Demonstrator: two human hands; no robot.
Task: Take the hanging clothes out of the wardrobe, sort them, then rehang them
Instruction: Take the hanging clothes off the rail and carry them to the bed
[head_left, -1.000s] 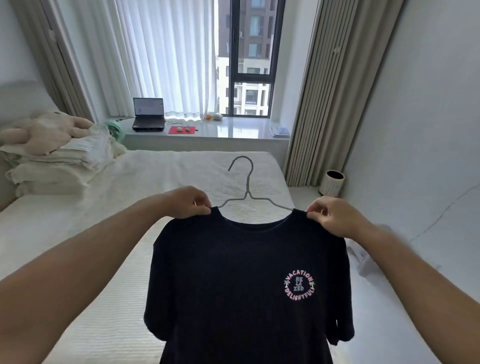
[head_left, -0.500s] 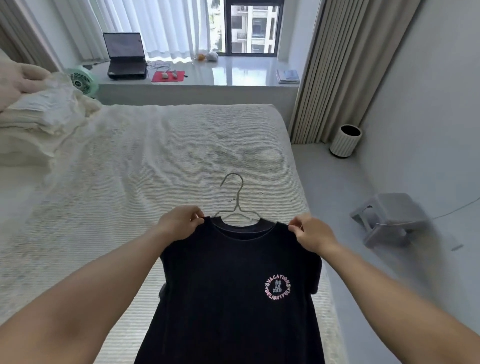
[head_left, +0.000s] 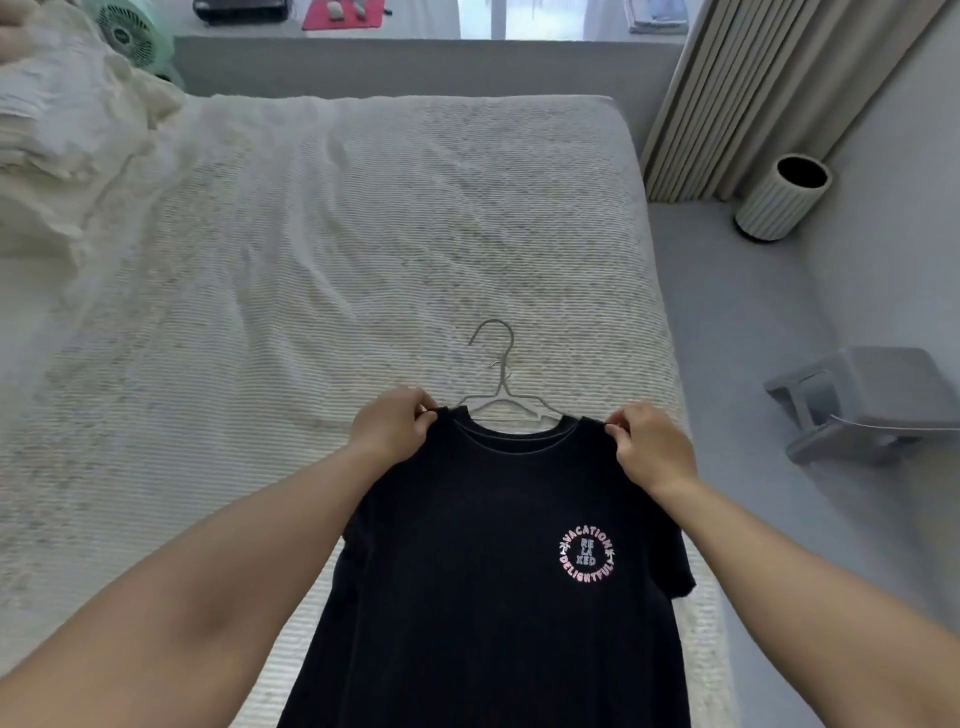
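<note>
A black T-shirt (head_left: 483, 561) on a wire hanger (head_left: 500, 384) is held up over the near edge of the bed (head_left: 322, 249), its front toward the camera. The left hand (head_left: 390, 431) pinches the shirt's shoulder on one side of the collar, fingers curled round the fabric; the right hand (head_left: 650, 447) pinches the other shoulder in the same way. Between the two hands the hanger's arms run inside the neckline, and its hook rises beyond the hands, over the bedspread. Below the right hand, on the chest of the shirt, sits a round printed logo (head_left: 587, 556) in pink and white lettering. The shirt's body hangs down below both hands and runs out of the bottom of the view.

Far beyond the left hand, at the bed's far corner, lies a pile of folded pale bedding (head_left: 62, 135), with a small green fan (head_left: 130, 31) behind it. Beyond and to the right of the right hand a ribbed white bin (head_left: 779, 202) stands on the floor by the beige curtain (head_left: 753, 93). Just right of the right hand, on the floor, lies an overturned grey stool (head_left: 862, 405).
</note>
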